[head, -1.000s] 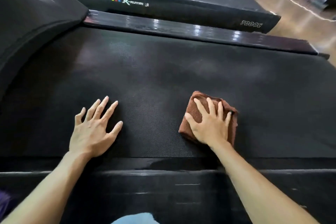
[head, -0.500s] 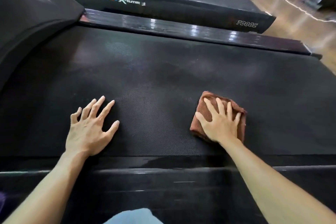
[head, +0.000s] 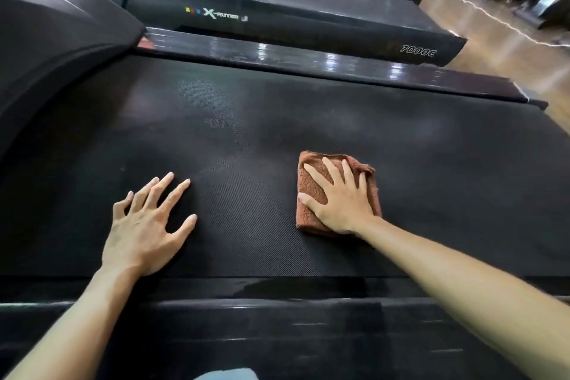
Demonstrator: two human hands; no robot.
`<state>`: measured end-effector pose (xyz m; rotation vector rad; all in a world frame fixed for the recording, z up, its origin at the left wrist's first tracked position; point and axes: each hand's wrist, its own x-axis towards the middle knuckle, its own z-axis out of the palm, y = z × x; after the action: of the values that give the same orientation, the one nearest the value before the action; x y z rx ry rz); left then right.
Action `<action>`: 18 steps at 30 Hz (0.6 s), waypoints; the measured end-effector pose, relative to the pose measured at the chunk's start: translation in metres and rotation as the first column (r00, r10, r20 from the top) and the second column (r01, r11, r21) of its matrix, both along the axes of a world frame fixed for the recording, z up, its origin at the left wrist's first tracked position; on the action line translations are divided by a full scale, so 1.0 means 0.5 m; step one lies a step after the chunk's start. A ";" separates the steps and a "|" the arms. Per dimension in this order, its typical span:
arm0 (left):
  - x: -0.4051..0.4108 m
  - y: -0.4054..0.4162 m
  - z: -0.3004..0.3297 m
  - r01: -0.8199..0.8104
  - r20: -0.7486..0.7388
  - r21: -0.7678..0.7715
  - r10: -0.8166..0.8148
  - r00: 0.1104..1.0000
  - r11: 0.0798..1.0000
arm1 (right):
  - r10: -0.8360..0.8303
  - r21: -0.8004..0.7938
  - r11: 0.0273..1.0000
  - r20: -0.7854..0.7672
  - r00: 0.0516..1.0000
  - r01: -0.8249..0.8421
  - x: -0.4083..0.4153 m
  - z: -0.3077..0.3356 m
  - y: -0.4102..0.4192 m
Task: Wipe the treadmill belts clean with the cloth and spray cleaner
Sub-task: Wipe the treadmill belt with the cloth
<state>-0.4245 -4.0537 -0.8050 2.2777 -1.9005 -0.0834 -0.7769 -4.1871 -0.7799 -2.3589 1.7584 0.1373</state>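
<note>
1. Cloth first: the folded brown terry cloth (head: 311, 191) lies flat on the black textured treadmill belt (head: 308, 120), pinned under my right hand (head: 342, 197), fingers straight and spread.
2. My left hand (head: 148, 225) is well apart to the left, flat on the belt, holding nothing.
3. The belt's long axis runs left to right across me; unwiped belt seems to lie beyond and rightward, so I judge the right hand does the pushing.
4. No spray cleaner in view.
</note>
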 end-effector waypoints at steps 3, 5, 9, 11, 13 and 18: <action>0.000 -0.001 0.003 0.017 -0.003 0.010 -0.017 1.000 1.000 | -0.031 0.001 1.000 0.023 0.999 0.031 0.021 -0.002 -0.009; 0.000 0.001 0.003 0.016 -0.009 0.010 -0.016 1.000 1.000 | -0.017 -0.007 1.000 0.021 1.000 0.017 0.030 -0.005 0.010; 0.002 0.001 0.002 0.011 -0.021 -0.001 -0.011 1.000 1.000 | 0.059 -0.059 0.997 0.043 0.997 -0.056 -0.002 -0.009 0.149; 0.004 -0.001 0.000 0.018 -0.014 0.008 -0.018 1.000 1.000 | 0.022 -0.044 0.999 0.002 1.000 -0.022 -0.051 -0.011 0.192; 0.004 -0.001 -0.002 0.012 -0.008 0.005 -0.012 1.000 1.000 | -0.098 -0.048 0.994 -0.015 0.995 0.097 -0.085 -0.011 0.163; 0.003 -0.002 0.002 0.023 -0.017 -0.003 -0.023 1.000 1.000 | -0.217 -0.007 0.976 0.016 0.976 0.218 -0.029 -0.007 -0.028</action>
<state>-0.4232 -4.0547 -0.8039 2.2472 -1.9175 -0.1025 -0.7916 -4.2013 -0.7832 -2.1477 1.9978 0.0788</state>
